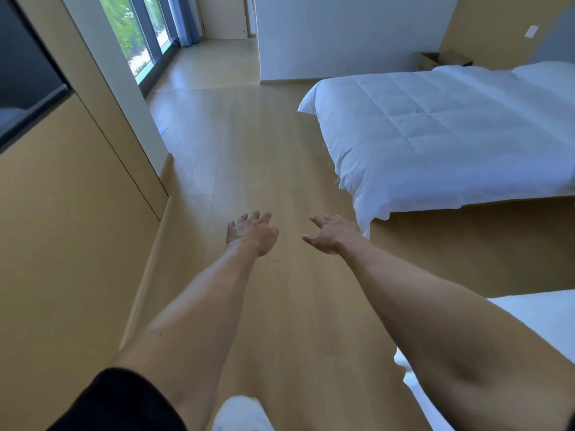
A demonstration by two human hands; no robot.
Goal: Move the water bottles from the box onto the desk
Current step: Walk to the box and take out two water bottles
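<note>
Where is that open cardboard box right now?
In the head view, the cardboard box sits far off at upper right, on the floor beyond the bed, against the wall.

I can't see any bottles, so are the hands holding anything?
No. The left hand and right hand are both empty, fingers spread in the air above the wooden floor.

We see both arms stretched forward over the floor (249, 157), left hand (252, 233) and right hand (331, 233) side by side, apart, touching nothing. Bed (435, 132) sits right of the hands, farther back. A second bed (541, 309) shows at the right edge, nearer us, under the right forearm. Wall panel (68, 228) runs along the left. Window (137, 32) is far left, behind the panel. A nightstand (441, 59) stands behind the far bed.
</note>
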